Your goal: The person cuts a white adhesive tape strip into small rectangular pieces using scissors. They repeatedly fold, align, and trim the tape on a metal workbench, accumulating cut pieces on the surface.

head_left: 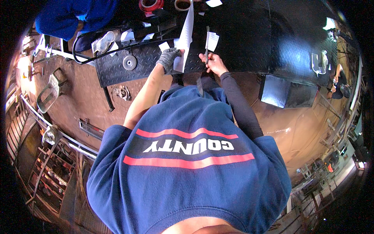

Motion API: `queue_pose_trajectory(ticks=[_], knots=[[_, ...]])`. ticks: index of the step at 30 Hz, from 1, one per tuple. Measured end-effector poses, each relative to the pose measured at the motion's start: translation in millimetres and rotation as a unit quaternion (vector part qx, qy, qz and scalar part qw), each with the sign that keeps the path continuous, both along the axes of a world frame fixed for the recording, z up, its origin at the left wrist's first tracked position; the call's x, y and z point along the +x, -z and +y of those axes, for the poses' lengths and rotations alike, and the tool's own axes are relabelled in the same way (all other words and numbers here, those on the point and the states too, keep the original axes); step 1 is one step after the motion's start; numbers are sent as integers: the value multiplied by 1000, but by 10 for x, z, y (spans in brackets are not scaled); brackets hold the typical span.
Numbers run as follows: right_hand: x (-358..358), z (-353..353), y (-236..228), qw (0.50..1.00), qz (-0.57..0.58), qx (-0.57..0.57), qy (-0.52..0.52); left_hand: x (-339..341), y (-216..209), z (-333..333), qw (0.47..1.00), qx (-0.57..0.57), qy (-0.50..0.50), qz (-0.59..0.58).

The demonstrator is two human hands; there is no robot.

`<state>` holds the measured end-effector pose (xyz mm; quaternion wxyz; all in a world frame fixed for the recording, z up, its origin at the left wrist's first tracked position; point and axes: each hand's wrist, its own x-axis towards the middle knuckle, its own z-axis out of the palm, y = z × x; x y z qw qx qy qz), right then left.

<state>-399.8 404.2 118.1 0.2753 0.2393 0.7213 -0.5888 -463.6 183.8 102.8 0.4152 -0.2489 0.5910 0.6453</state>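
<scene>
My left hand (168, 59), in a grey knit glove, pinches a tall white paper sheet (187, 37) by its lower part, so that it stands on edge above a black table of patterned metal plate (150, 64). To the right of the sheet, my bare right hand (215, 63) grips dark-handled scissors (207, 39), their blades pointing away from me. The scissors are apart from the sheet. Just beyond the right hand, a small white paper piece (213, 42) lies beside the blades. Another paper piece (164, 46) is near the gloved fingers.
A red tape roll (151, 5) and a brown-cored roll (182, 4) sit at the far edge. Left are a round disc (129, 62) and a black bent bar (117, 54). Someone in blue (74, 19) is far left. A dark box (288, 91) stands right, below the table.
</scene>
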Motion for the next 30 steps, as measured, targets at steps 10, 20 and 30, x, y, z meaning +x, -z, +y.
queue_pose_trajectory(ticks=[10, 20, 30], knots=[[-263, 426, -108, 888, -222, -175, -363, -166, -171, -167, 999, 28, 33, 6], [-796, 401, -291, 869, -213, -147, -423, -410, 40, -123, 987, -41, 142, 59], [-942, 427, -269, 881, -206, -90, -416, -560, -104, 16, 962, -47, 217, 158]])
